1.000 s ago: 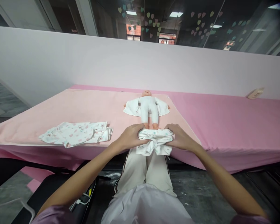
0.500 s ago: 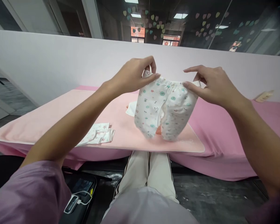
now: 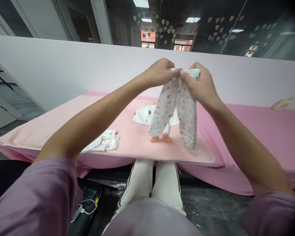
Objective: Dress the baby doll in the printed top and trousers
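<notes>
Small white patterned pants (image 3: 186, 113) hang by the waistband over the table, held up between both hands. My left hand (image 3: 162, 72) pinches one side of the waistband. Close beside it, my right hand (image 3: 203, 83) grips the other side, fingers behind the cloth and thumb in front. The two legs of the pants dangle apart. Behind them on the peach mat lies a doll in a white garment (image 3: 143, 114), its feet (image 3: 166, 138) showing below; the pants hide much of its body.
Folded patterned clothes (image 3: 108, 141) lie on the peach mat (image 3: 130, 147), left of the doll. A bottle (image 3: 282, 103) rests by the wall on the pink cover (image 3: 250, 131). At lower left, a device with a white cable (image 3: 89, 209) sits on a black surface.
My hands have come together, my right hand moving left and closing on the cloth. The waistband is bunched, the legs hang narrower, and more of the doll shows.
</notes>
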The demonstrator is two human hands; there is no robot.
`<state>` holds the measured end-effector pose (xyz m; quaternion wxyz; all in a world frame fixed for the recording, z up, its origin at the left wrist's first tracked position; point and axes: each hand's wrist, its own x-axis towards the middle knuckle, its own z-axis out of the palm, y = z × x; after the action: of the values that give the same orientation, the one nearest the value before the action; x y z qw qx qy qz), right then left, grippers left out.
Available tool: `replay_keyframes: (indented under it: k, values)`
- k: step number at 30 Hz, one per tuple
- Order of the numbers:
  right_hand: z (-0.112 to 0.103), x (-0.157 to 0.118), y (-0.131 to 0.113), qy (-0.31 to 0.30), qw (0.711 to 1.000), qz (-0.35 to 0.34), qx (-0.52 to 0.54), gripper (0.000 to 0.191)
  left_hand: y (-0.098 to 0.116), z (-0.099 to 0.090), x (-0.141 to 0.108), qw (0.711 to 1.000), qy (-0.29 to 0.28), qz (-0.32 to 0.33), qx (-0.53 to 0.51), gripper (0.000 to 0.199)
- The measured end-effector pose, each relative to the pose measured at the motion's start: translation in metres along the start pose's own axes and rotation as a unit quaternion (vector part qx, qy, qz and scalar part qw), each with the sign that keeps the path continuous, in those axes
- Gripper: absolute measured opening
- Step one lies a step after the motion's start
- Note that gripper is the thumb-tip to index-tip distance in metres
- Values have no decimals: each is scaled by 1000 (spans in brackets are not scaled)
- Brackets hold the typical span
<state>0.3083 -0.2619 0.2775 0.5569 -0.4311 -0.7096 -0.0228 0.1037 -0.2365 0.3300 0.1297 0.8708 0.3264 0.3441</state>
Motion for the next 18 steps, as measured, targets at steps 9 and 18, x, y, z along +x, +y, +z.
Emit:
replay_keyframes:
  k: [9,18]
  values:
    - [39,-24,-9,-113,977,-43,173,52,-24,-16,-7,994,-53,-55,-83,32]
    - [39,-60,52,-53,991,67,105,37,-133,-89,-40,969,49,-186,-152,27]
